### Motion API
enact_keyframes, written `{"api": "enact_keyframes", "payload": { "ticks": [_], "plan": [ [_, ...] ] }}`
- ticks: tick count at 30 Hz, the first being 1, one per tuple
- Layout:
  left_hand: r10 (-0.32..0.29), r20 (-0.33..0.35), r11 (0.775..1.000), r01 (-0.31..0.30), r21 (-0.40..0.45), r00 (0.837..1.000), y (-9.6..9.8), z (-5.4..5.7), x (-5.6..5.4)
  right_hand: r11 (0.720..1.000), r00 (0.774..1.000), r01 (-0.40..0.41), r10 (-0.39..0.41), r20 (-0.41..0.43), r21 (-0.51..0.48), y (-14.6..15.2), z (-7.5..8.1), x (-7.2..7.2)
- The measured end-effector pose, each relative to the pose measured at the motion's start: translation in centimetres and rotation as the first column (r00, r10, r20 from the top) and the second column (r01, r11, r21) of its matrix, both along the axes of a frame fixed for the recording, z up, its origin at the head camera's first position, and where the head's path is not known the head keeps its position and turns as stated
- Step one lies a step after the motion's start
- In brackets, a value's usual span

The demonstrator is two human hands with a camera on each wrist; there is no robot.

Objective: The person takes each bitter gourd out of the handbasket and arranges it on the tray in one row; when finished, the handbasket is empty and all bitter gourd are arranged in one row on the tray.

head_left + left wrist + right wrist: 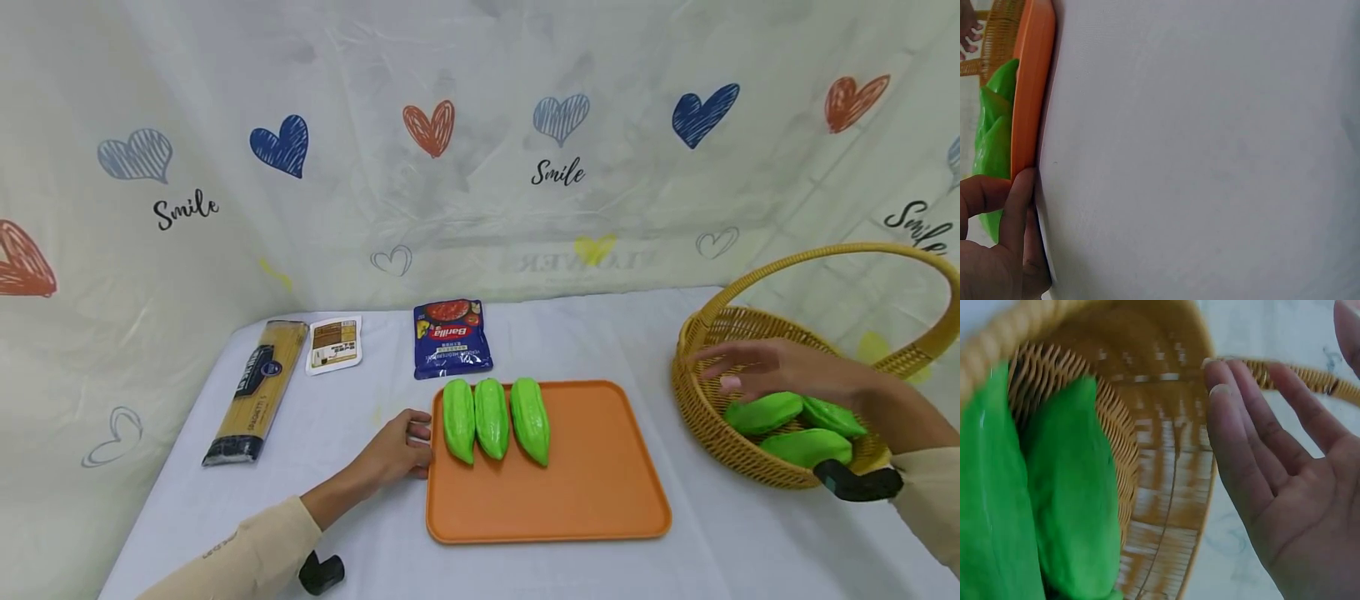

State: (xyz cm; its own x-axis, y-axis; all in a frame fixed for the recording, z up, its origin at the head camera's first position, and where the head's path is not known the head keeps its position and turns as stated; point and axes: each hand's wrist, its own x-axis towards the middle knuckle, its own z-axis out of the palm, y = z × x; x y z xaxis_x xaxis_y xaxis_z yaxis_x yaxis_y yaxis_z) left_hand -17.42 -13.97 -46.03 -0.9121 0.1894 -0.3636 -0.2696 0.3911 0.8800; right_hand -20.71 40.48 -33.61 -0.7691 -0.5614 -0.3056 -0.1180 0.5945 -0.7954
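An orange tray point(592, 500) lies on the table with three long, pointed green gourds, glossy and lightly ridged, side by side in its upper left part; one is the green gourd point(530, 421) nearest the middle. At the tray's left edge my left hand point(397, 446) pinches the rim, as the left wrist view shows with the fingers point(1019, 206) against it. On the right, three more such gourds lie in a wicker basket point(701, 417), among them a green gourd point(1075, 487). Over the basket's opening my right hand point(780, 371) is held with fingers extended, holding nothing.
Behind the tray lies a blue Barilla pouch point(452, 340). Toward the left are a small white-and-brown packet point(334, 344) and a pack of spaghetti point(258, 392). The basket's tall handle point(840, 248) arches above my right forearm. A cloth printed with hearts hangs behind the table.
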Motion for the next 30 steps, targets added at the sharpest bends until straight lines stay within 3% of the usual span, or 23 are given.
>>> {"api": "enact_keyframes", "payload": {
  "ticks": [9,21,30],
  "plan": [
    [-0.005,-0.007,1.0,0.005,0.011,1.0,0.0,-0.1,0.0,0.981,0.991,0.126,-0.13,0.018,0.15,3.6,-1.3,-0.8],
    [-0.015,-0.014,1.0,0.015,0.023,1.0,-0.2,-0.1,0.0,0.947,0.982,0.148,-0.174,0.068,0.286,4.7,-1.6,-1.7],
    [-0.012,-0.01,1.0,0.013,0.026,1.0,-0.2,-0.1,0.1,0.961,0.98,0.121,-0.156,0.125,0.25,4.6,-2.0,-2.0]
  ]
}}
